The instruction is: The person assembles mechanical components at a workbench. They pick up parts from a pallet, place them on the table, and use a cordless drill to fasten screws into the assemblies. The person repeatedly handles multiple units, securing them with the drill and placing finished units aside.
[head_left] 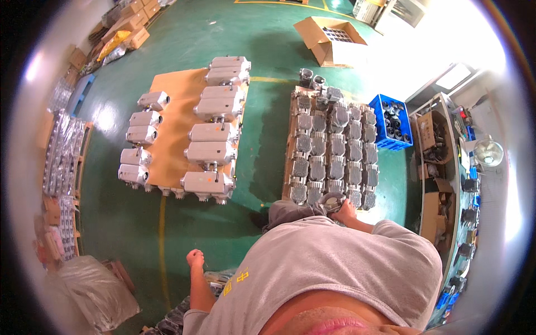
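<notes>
My left hand (195, 258) hangs in a loose fist over the green floor, away from the castings, and nothing shows in it. My right hand (344, 211) is in front of my body at the near edge of the pallet. Its fingers are closed on a round-topped grey metal housing (331, 201), partly hidden by my hand and trouser leg. Just beyond it, rows of finned grey metal housings (335, 146) stand close together. Two dark round-mouthed housings (311, 79) are at the far left corner of these rows.
Left of the rows, large silver castings (211, 152) rest along both sides of a cardboard-covered pallet (170, 134). A blue crate (397, 144) of black parts stands at the right, beside shelving (422, 167). An open cardboard box (324, 53) is farther back. Wrapped goods (62, 156) line the left.
</notes>
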`<state>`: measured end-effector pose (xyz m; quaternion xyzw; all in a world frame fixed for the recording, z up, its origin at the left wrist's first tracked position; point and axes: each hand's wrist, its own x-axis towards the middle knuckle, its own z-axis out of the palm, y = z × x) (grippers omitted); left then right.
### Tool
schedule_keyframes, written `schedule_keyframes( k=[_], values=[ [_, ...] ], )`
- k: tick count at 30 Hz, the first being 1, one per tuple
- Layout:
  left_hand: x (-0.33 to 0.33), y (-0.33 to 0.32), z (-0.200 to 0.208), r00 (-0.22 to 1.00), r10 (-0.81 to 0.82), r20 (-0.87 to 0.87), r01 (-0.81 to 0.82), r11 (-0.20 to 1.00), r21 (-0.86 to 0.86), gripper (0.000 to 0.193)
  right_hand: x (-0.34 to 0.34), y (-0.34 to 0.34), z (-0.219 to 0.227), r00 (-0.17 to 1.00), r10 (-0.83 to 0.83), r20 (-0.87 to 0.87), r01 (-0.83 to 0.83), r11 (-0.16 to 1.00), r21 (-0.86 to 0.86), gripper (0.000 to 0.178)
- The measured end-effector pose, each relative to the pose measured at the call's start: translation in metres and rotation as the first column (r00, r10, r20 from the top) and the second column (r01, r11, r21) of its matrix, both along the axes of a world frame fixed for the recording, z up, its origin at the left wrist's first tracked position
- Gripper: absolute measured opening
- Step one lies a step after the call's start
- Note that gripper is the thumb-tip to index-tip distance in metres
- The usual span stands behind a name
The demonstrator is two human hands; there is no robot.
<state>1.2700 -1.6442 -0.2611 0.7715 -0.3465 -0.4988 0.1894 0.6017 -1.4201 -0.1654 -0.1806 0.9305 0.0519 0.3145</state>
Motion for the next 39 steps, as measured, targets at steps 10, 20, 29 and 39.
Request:
schedule_keyframes(
  k=[10, 20, 29, 39],
  values=[
    [-0.125, -0.084, -0.004, 0.816, -0.566, -0.12, 0.573, 0.818, 0.039, 0.025, 0.028, -0.03, -0.01, 0.986, -0.153, -0.069, 0.152, 0.988, -0.018, 0.114],
    [-0.186, -0.216, -0.014, 0.621, -0.783, -0.048, 0.783, 0.622, -0.014, 0.021, -0.029, -0.119, -0.049, 0.901, -0.427, -0.072, 0.43, 0.903, 0.018, 0.098],
    [-0.332, -0.459, 0.013, 0.545, -0.838, 0.0, 0.831, 0.54, 0.132, 0.013, -0.141, -0.249, -0.063, 0.892, -0.45, -0.045, 0.437, 0.883, -0.169, 0.093],
    [-0.721, -0.616, 0.051, 0.498, -0.725, -0.475, 0.861, 0.479, 0.171, 0.028, -0.245, -0.43, -0.034, 0.92, -0.387, -0.065, 0.32, 0.835, -0.448, 0.103]
  ],
)
